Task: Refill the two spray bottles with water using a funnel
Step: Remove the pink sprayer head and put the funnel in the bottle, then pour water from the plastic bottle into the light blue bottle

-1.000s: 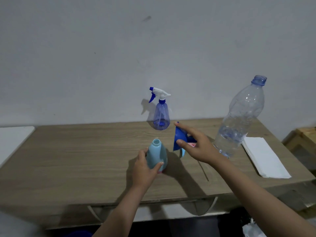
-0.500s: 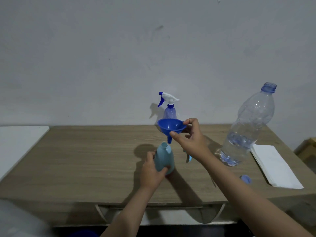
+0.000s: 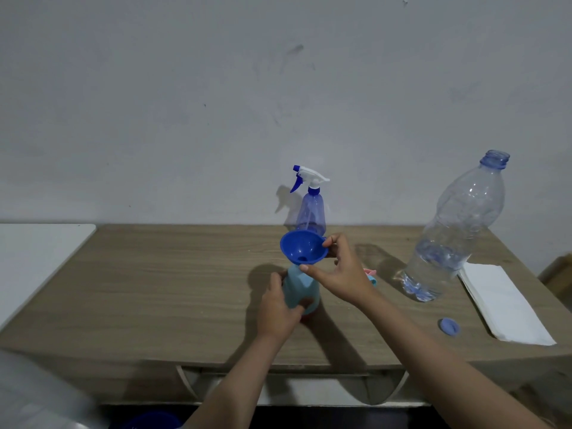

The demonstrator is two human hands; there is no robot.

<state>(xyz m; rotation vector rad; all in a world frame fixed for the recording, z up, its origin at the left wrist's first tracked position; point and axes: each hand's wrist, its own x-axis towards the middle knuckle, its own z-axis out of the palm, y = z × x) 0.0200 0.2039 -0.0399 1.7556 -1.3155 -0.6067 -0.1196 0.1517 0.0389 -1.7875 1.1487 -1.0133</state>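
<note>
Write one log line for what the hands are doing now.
left hand: holds bottle | right hand: holds funnel on bottle neck

Right hand (image 3: 340, 274) holds funnel (image 3: 303, 247) atop light-blue bottle (image 3: 298, 291)

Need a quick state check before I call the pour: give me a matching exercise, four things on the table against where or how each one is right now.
Things:
1. blue funnel
2. light blue spray bottle
3. purple spray bottle
4. large water bottle

States:
A. uncapped, partly filled, standing at the right
B. gripped by the left hand, sprayer head off
C. at the back by the wall, sprayer head on
D. pinched at the rim by the right hand, above the open neck

Pairs: 1-D, 2-B, 3-C, 4-A
</note>
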